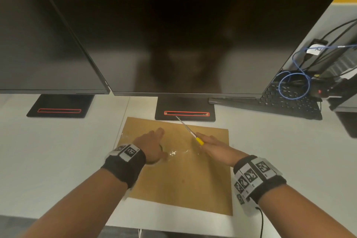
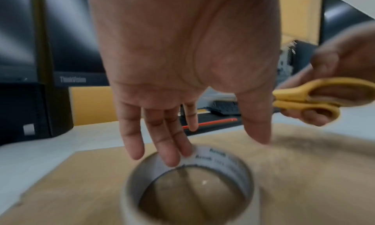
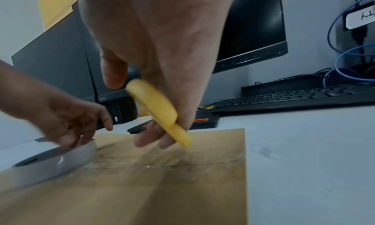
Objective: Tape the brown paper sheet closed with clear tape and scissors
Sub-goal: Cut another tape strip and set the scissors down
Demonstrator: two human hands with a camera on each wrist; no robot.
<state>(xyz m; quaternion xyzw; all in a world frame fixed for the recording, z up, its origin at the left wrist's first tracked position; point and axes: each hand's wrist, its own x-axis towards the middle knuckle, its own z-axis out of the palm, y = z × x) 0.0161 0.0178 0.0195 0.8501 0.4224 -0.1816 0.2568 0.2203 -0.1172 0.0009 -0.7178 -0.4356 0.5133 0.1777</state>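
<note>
In the head view, the brown paper sheet is seen lying flat on the white surface, just in front of the middle monitor stand. The left hand is laid on the sheet's left part, and a strip of clear tape is stretched from it toward the right hand, by which the yellow-handled scissors are gripped, blades pointed toward the stand.

In the left wrist view, the tape roll is touched at its rim by nearly straight fingers; the hand is not closed around it.

In the right wrist view, the scissor handles are held by curled fingers above the strip, whose long axis is seen running left to right from the roll. The cut is judged to be needed beside the roll, to the left of the scissors.
</note>
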